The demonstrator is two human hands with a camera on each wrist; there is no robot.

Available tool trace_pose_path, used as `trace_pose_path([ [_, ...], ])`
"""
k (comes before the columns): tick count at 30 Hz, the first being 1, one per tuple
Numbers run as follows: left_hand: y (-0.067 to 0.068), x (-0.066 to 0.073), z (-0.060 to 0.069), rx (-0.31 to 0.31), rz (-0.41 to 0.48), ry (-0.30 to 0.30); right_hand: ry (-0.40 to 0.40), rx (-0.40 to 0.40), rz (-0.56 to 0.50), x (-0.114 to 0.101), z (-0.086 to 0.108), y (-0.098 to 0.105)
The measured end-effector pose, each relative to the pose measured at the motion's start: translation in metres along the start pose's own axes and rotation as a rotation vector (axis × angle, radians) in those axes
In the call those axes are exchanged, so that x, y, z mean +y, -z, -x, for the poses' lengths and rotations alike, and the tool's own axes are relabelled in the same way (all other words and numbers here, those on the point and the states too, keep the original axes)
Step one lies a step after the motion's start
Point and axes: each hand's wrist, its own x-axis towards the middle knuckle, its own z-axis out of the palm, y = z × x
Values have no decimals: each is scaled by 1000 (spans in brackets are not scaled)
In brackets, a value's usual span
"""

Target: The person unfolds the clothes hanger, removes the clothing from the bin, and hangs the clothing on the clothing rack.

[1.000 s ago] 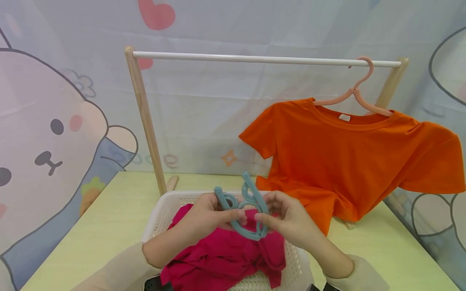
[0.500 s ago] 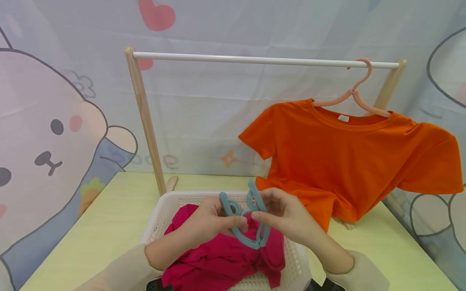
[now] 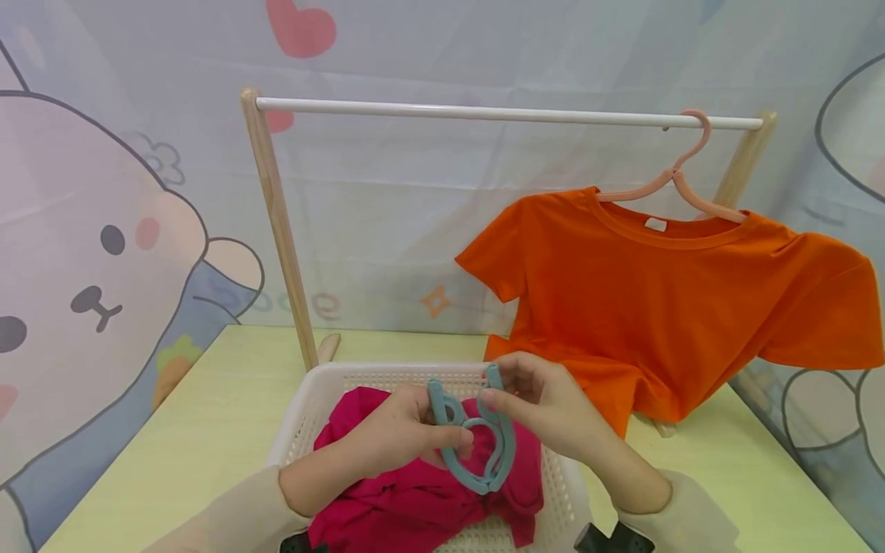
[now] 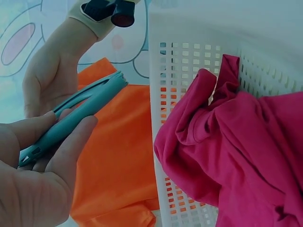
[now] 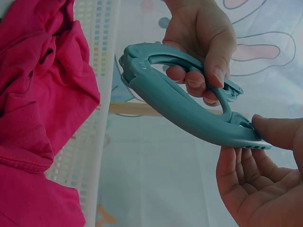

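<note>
A blue-green folding clothes hanger (image 3: pixel 477 483) is held up above the basket, its arms folded up into a rounded loop. My left hand (image 3: pixel 396 435) grips one arm of it, thumb in front. On the other arm, my right hand (image 3: pixel 549 395) pinches near the tip; the right wrist view shows that thumb and fingers at the end of the hanger (image 5: pixel 180 116). Below lies bright pink cloth (image 3: pixel 408 499) heaped in a white perforated basket (image 3: pixel 570 491). The left wrist view shows the hanger (image 4: pixel 80 113) edge-on.
Behind the basket stands a rack with a white rail (image 3: pixel 442 112) and wooden legs (image 3: pixel 280 230). An orange T-shirt (image 3: pixel 643 299) hangs from it on a pink hanger (image 3: pixel 681 157) at the right, its hem trailing near my right hand. The tabletop (image 3: pixel 173 430) is pale yellow-green.
Both hands have lowered the blue-green hanger a little. Its right arm has swung more upright, and my right hand's grip now sits nearer that arm's tip. The pink cloth has stayed put.
</note>
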Motion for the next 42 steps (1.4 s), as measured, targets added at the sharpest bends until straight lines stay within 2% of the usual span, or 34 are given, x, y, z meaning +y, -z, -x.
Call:
trace_pose_path([
  [6,5,1,2,13,-30,19,-11,35,-2,1,1,5],
  [14,14,8,6,78,9,44,-28,129,-56,1,4,14],
  [19,21,10,7,99,23,28,-44,148,-103,3,7,19],
  [25,30,9,12,133,4,-4,-40,158,-168,12,11,23],
  [30,36,10,15,153,28,-40,1,144,-231,19,14,27],
  [35,41,10,18,178,38,-72,2,134,-276,23,16,29],
  [42,44,10,22,234,37,-69,-17,114,-335,28,19,29],
])
